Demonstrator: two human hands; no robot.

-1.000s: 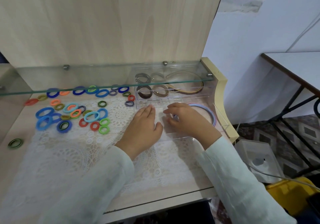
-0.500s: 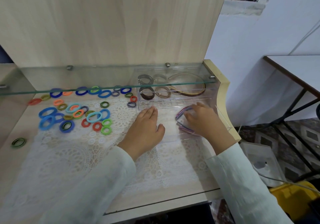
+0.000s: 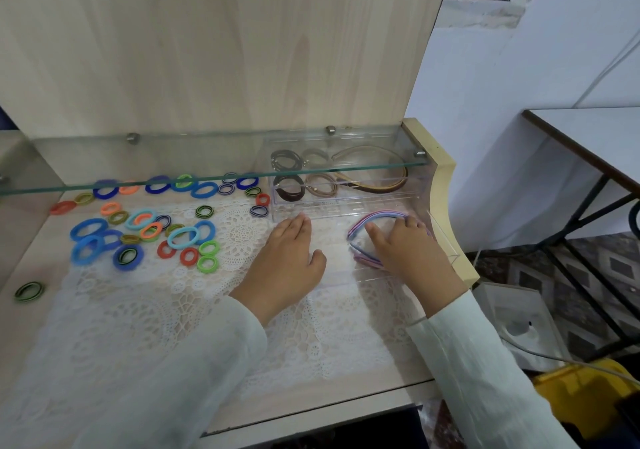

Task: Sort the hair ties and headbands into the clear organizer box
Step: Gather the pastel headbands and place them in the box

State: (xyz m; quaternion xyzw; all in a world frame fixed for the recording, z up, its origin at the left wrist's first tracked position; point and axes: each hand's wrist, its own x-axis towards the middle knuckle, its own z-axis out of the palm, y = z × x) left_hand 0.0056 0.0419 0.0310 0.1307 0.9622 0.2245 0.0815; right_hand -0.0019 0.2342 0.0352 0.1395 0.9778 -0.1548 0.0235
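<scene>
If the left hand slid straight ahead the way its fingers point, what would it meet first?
Most likely the front wall of the clear box, right ahead of the left hand, by the dark hair ties inside; depth through clear plastic is unclear.

Right hand (image 3: 412,251) covers the right half of the striped headband (image 3: 377,214); can't tell whether the fingers curl round it or just rest on it. Glass shelf (image 3: 52,190) front edge cuts across the back row of hair ties (image 3: 204,190) and the clear organizer box (image 3: 346,202), so the contents behind the glass are smeared, probably two headbands in there. Sleeves (image 3: 156,379) run off the bottom edge. Yellow bin (image 3: 581,396) at lower right is cropped.
</scene>
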